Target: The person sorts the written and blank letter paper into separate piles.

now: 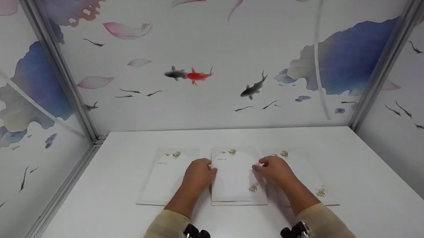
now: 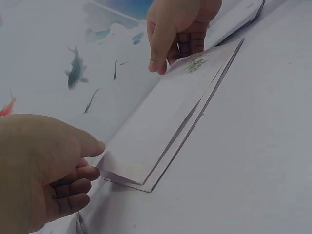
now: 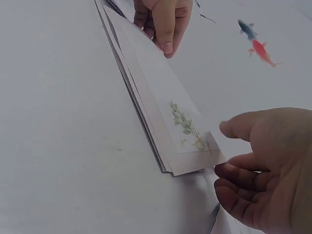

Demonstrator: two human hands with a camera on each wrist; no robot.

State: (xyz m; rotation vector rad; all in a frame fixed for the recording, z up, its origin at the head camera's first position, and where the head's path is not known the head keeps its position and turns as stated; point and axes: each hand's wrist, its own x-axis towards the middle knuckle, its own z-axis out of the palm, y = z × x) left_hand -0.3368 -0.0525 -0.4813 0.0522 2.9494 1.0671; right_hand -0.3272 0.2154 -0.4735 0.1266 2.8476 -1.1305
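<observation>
In the head view, a printed paper sheet (image 1: 236, 178) lies uppermost on the middle stack, with green plant motifs at its top and lower right. My left hand (image 1: 199, 173) pinches its left edge, thumb above and fingers below, as the left wrist view shows. My right hand (image 1: 275, 169) holds the opposite edge between thumb and index finger; in the right wrist view the index finger touches the sheet's corner. The sheet (image 2: 146, 131) stands slightly raised and offset from the layers (image 3: 139, 112) under it.
A similar printed stack (image 1: 154, 186) lies left of the middle one, and another (image 1: 307, 168) lies to the right, partly under my right forearm. The white table (image 1: 105, 223) is enclosed by panels (image 1: 211, 108) printed with fish and petals.
</observation>
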